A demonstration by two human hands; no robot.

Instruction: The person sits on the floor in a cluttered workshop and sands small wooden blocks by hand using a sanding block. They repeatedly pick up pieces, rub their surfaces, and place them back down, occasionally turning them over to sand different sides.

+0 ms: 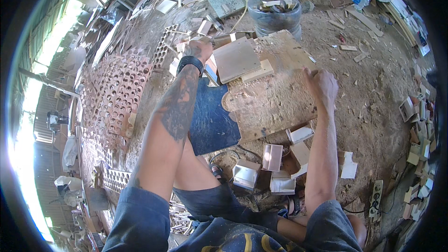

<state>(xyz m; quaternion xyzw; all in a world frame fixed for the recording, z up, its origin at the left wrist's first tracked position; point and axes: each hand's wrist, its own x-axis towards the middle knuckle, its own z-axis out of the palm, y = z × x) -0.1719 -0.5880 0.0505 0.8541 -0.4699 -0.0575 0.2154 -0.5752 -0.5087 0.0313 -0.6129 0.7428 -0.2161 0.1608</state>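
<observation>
My left hand (pixel 200 50), below a dark wristband, reaches to the left end of a group of pale wooden pieces; its fingers are mostly hidden, so its grip does not show. Beside it a flat pale wooden panel (pixel 236 60) lies tilted against a small wooden block (pixel 258 71). These rest on a worn plywood board (pixel 275 105) strewn with sawdust. At the board's right edge my right hand (pixel 323 86) is closed in a fist, and what it holds, if anything, cannot be made out. Under the left forearm lies a dark blue sheet (pixel 210 116).
Small wooden box-like pieces (pixel 246 173) lie near my legs. A clear plastic tub (pixel 275 16) with scraps stands beyond the board. Sheets with round holes (pixel 112 98) lie to the left. More wooden pieces (pixel 422 154) are piled at the far right; a power strip (pixel 375 198) lies lower right.
</observation>
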